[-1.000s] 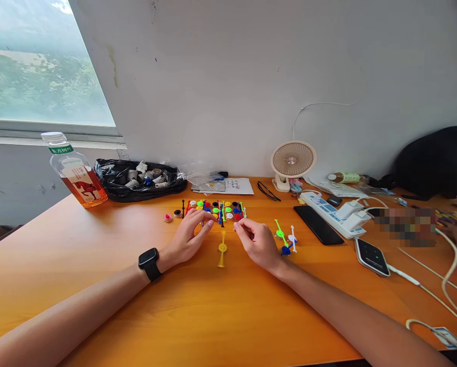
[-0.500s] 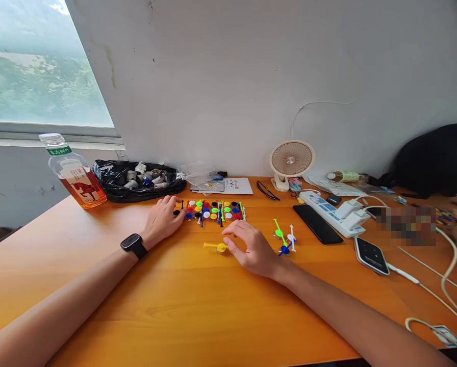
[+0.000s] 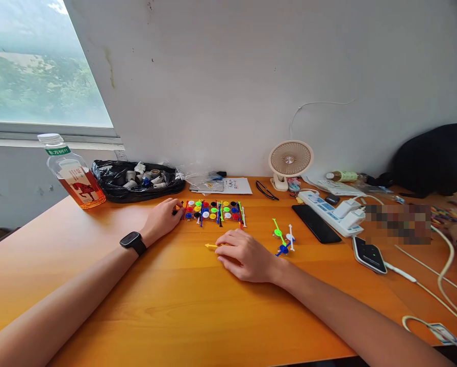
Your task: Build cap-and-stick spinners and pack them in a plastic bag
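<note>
At the left end of a row of colourful arrow spinners [image 3: 213, 210], my left hand [image 3: 167, 214] rests on the table with curled fingers. A black arrow spinner [image 3: 182, 204] is at those fingertips and mostly covered by them. My right hand [image 3: 246, 256] is closed over a yellow arrow spinner [image 3: 210, 245], whose pointed end sticks out leftwards while its disc is hidden. Beyond the right wrist lie a green arrow spinner [image 3: 277, 232], a white one [image 3: 291, 237] and a blue one [image 3: 283, 250], close together.
Behind the row are papers [image 3: 238, 186], glasses [image 3: 267, 190] and a small fan [image 3: 290, 159]. A black phone [image 3: 315, 223] and a power strip [image 3: 328, 214] with cables lie at right. At left stand a tilted-looking drink bottle [image 3: 77, 178] and an open black bag [image 3: 136, 193].
My right hand has come down and closed over the yellow arrow spinner, hiding its disc. The fingers of my left hand have curled in around the black arrow spinner.
</note>
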Action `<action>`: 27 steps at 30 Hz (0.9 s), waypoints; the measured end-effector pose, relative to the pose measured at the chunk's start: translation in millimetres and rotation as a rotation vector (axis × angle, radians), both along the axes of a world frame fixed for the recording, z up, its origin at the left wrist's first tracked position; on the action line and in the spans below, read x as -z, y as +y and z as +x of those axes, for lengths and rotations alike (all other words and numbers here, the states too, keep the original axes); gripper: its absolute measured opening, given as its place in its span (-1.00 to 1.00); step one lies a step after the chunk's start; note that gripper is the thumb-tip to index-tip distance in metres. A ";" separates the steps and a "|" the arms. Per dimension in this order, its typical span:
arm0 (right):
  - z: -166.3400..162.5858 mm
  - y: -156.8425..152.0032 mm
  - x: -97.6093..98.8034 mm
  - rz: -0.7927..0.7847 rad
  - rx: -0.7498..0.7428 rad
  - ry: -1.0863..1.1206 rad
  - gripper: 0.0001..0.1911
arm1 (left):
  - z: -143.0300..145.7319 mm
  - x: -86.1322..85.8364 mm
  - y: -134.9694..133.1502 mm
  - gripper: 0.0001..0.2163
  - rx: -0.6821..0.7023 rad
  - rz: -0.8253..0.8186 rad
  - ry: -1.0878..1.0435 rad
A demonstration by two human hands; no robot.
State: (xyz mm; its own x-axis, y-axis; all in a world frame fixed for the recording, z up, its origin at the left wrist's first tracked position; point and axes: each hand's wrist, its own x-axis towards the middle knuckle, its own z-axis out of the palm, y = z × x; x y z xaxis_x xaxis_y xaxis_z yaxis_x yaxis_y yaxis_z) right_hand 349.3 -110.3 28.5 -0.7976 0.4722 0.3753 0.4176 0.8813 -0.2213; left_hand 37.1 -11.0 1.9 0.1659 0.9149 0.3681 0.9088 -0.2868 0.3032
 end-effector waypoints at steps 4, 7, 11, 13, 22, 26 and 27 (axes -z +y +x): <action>3.0 3.5 -0.5 0.099 0.100 -0.097 -0.75 | -1.6 2.1 1.2 -0.81 0.023 0.026 -0.035; 6.9 6.1 -3.9 0.174 0.209 -0.201 -0.66 | -2.5 3.8 3.2 -0.79 0.034 0.030 -0.044; 11.4 8.3 -12.0 0.216 0.366 -0.360 -0.57 | -2.9 4.8 4.9 -0.77 0.064 0.026 -0.072; 12.7 8.9 -15.6 0.222 0.450 -0.439 -0.52 | -2.5 4.8 5.0 -0.77 0.081 0.029 -0.091; 18.1 11.8 -19.1 0.200 0.915 -0.502 -0.43 | -4.2 8.3 6.3 -0.77 0.082 0.040 -0.118; 14.2 10.4 -19.7 0.287 0.771 -0.329 -0.51 | -5.4 10.7 8.2 -0.79 0.069 0.104 -0.182; 12.4 9.4 -19.0 0.296 0.712 -0.275 -0.56 | -3.9 10.0 7.2 -0.80 0.066 0.133 -0.213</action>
State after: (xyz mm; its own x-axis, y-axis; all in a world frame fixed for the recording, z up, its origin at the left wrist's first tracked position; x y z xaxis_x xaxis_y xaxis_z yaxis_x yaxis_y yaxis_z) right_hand 361.7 -100.9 47.5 -0.4261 0.8120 0.3988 0.9045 0.3907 0.1709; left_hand 33.2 -3.9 -8.1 0.1291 0.8459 0.5175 0.8065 -0.3933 0.4415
